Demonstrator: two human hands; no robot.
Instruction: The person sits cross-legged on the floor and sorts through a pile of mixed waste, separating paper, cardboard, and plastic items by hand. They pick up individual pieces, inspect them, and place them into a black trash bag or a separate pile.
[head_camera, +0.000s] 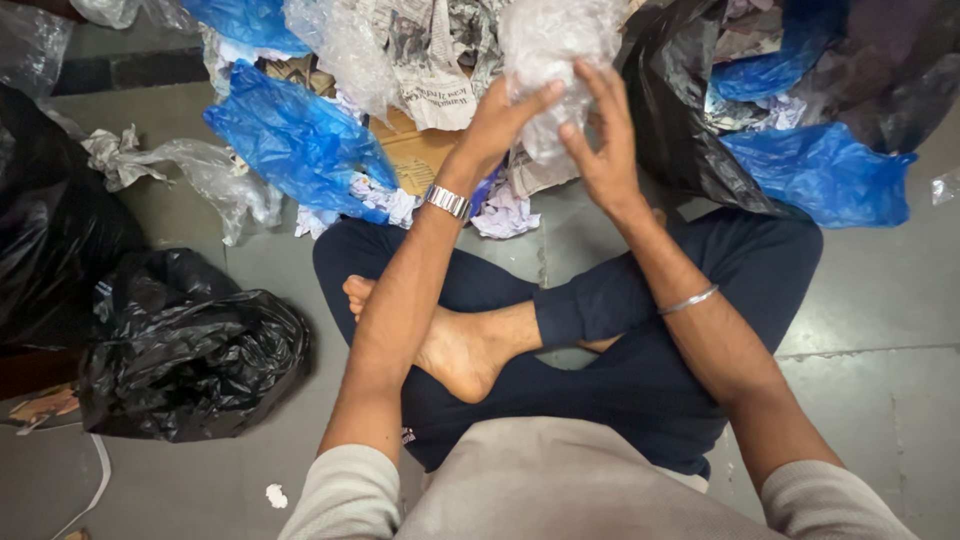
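Grey tiled floor (880, 300) spreads under a cross-legged sitter, blue plastic bags (300, 140) at ten and two o'clock, a black sack (190, 350) at eight. At twelve, the left hand (495, 125) and right hand (605, 150) both clasp a crumpled clear plastic bag (550, 55), fingers half curled. Pressing evenly from both sides would probably keep it bunched

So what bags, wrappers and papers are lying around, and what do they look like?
Clear plastic bag: crumpled, held up between the left hand and right hand.
Newspaper: crumpled, grey print, behind the hands.
Cardboard piece: flat, brown, under the newspaper.
Blue plastic bags: crinkled, left and right of the pile.
Black bin bag: bulging, shiny, on the floor at left.
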